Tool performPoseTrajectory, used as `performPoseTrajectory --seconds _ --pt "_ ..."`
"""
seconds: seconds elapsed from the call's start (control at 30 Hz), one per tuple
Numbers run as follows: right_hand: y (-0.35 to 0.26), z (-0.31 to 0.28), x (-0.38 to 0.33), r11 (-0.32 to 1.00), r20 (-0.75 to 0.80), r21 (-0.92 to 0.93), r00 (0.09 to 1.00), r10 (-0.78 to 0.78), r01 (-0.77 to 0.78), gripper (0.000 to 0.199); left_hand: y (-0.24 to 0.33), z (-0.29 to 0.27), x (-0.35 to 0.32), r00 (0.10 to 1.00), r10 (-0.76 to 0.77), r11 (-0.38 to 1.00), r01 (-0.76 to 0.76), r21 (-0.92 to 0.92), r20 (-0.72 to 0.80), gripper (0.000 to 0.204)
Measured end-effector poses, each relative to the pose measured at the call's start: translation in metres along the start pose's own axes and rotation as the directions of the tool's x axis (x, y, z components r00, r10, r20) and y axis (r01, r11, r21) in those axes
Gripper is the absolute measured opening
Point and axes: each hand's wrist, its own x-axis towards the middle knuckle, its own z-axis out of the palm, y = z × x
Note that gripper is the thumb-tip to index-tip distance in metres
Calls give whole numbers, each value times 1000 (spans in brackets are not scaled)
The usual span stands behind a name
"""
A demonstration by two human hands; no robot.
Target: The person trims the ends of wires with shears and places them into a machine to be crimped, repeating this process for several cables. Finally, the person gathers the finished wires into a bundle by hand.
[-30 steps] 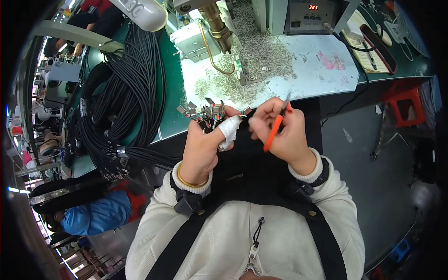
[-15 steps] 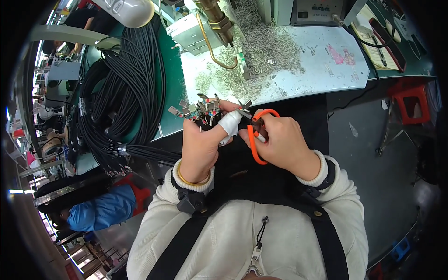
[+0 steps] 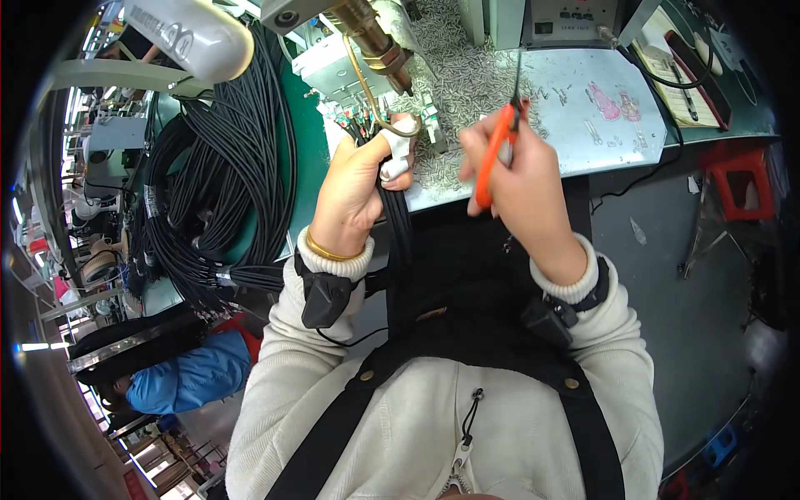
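Note:
My left hand (image 3: 350,187), its thumb wrapped in white tape, is closed around a bundle of black cables (image 3: 397,223). Wire ends with small metal connectors (image 3: 354,125) stick out above the fist, partly hidden by the machine and thumb. A fixture with a bent brass-coloured tube (image 3: 360,75) stands just beyond that hand. To the right, my right hand (image 3: 533,175) grips orange-handled scissors (image 3: 497,146), the dark blades pointing away from me over the metal plate. Between and beyond my hands lies a heap of small silvery metal pieces (image 3: 467,87).
A large coil of black cable (image 3: 242,142) covers the green bench at left. White lamp head (image 3: 196,37) hangs upper left. At the far right are a control box (image 3: 571,23), a notebook with a pen (image 3: 683,92) and a red stool (image 3: 740,183). A person in blue (image 3: 192,371) sits at lower left.
Both hands have moved away from my body over the bench. The connector ends have gone in beside the machine fixture. The scissors have swung away from the left thumb, blades now pointing forward.

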Motion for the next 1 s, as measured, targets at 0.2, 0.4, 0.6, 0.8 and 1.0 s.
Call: performPoseTrajectory --seconds 0.2,0.4,0.6,0.8,1.0 --pt "-6 0 42 995 134 -52 987 90 -84 19 4 -1 7 1000 4 999 -3 52 -28 14" --pt "-4 1 42 996 142 -21 986 91 -89 21 8 -2 9 999 -12 996 15 90 -35 15" --pt "-1 0 43 997 143 11 987 75 -78 23 6 -3 8 999 22 992 -17 123 -38 16" --pt "-1 1 43 997 143 21 987 68 -72 22 6 7 5 989 85 976 -58 209 -121 17" --pt "0 2 42 999 129 -6 991 44 -43 22 8 9 3 989 83 965 -48 258 -125 14"
